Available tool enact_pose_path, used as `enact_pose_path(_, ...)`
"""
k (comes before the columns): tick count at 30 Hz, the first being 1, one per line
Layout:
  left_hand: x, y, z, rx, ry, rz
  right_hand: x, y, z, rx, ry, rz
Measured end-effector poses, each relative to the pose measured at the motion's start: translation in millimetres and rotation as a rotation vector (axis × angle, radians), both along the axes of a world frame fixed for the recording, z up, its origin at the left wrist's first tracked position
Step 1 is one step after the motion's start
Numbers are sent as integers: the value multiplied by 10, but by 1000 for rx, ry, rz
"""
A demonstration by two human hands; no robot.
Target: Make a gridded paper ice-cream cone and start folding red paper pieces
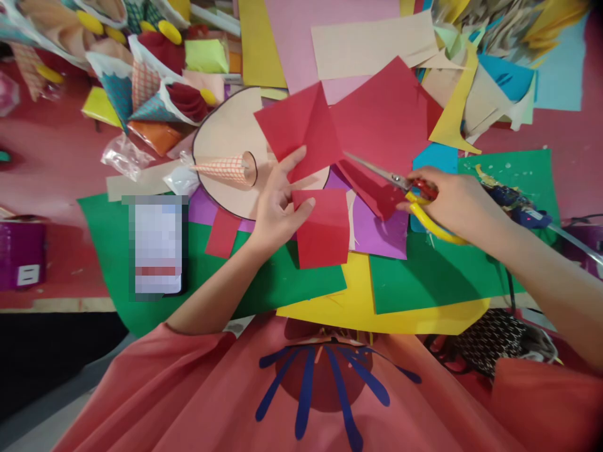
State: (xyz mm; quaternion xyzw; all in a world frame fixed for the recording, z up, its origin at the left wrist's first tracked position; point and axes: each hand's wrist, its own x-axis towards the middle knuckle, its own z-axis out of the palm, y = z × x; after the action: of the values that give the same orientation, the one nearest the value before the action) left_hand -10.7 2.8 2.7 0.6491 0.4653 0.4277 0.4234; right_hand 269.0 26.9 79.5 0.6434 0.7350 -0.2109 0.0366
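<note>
My left hand (277, 204) is closed on a folded piece of red paper (301, 129), gripped at its lower edge by the fingers. A smaller red paper square (325, 229) lies under or against my left thumb. My right hand (447, 198) holds scissors (417, 204) with yellow and red handles, their blades pointing left and looking nearly closed. The tip reaches the right edge of the folded red paper. Behind the blades is a larger red sheet (386, 119). Below my left hand lies a cream paper oval (226, 132) with a dark outline and a checkered paper cone (230, 169).
Green sheets (301, 289) and a yellow sheet (377, 314) cover the near table. A phone (157, 245) lies left. Fabric-like cones (151, 75) stand at the back left, paper scraps (485, 94) at the back right. A glue gun (527, 210) rests on the right.
</note>
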Motion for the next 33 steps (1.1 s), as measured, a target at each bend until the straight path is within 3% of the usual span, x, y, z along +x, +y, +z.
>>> enact_pose_path(3,41,-43,4,-20,26,-63,-19,183,-64,97,21,-36)
enact_pose_path(7,68,-84,31,-33,40,-97,-59,307,-144,95,2,-46)
enact_pose_path(13,67,-85,36,-23,39,-160,-173,85,41,187,-257,142)
enact_pose_path(16,78,-92,28,-36,28,-203,-266,-69,60,261,-62,177)
enact_pose_path(20,126,-105,30,-8,36,-268,-434,-219,-145,147,407,92)
enact_pose_path(24,168,-105,60,54,116,-319,-559,-258,-367,99,455,-88)
enact_pose_path(27,151,-75,59,94,155,-252,-531,-219,-441,147,432,-198)
enact_pose_path(33,32,65,-21,181,125,129,-347,-157,-513,328,369,-356)
